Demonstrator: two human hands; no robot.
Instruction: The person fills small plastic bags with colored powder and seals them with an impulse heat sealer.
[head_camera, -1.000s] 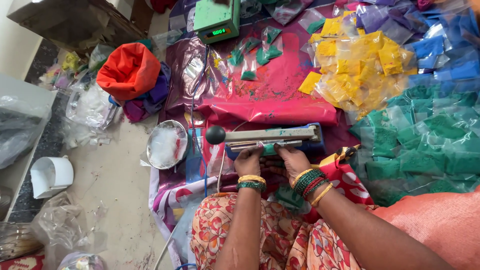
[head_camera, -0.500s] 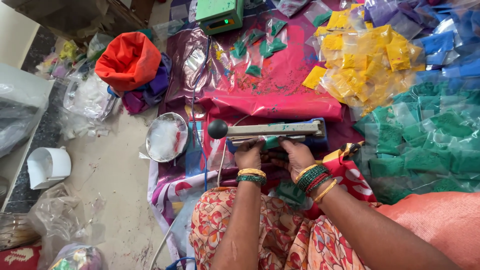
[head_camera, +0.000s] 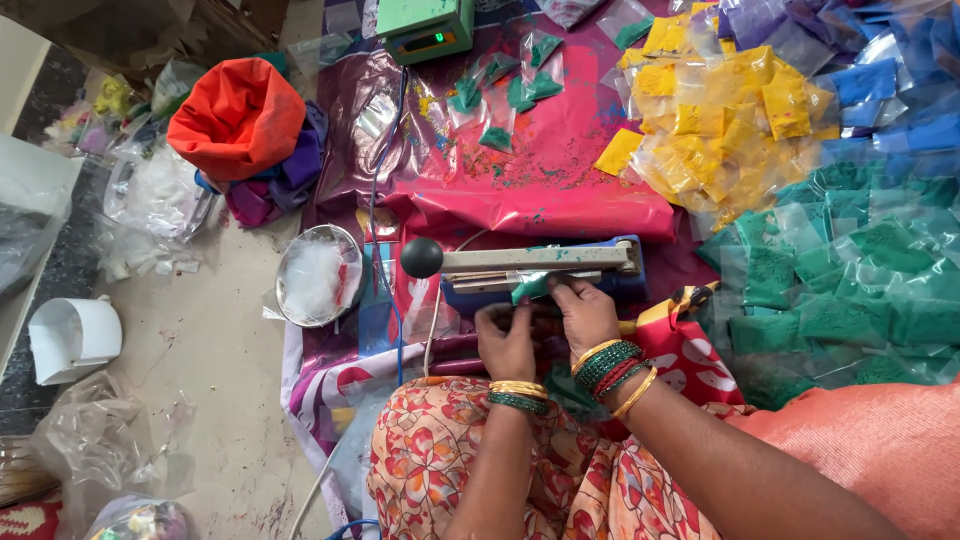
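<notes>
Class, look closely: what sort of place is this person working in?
Probably a home floor workshop for packing coloured powder: heaps of filled yellow packets and green packets, a heat sealer, and a small green scale.

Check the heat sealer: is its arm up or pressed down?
Up. The heat sealer arm with its black knob sits raised above the blue base, a gap showing beneath; both hands hold a green packet at it.
</notes>
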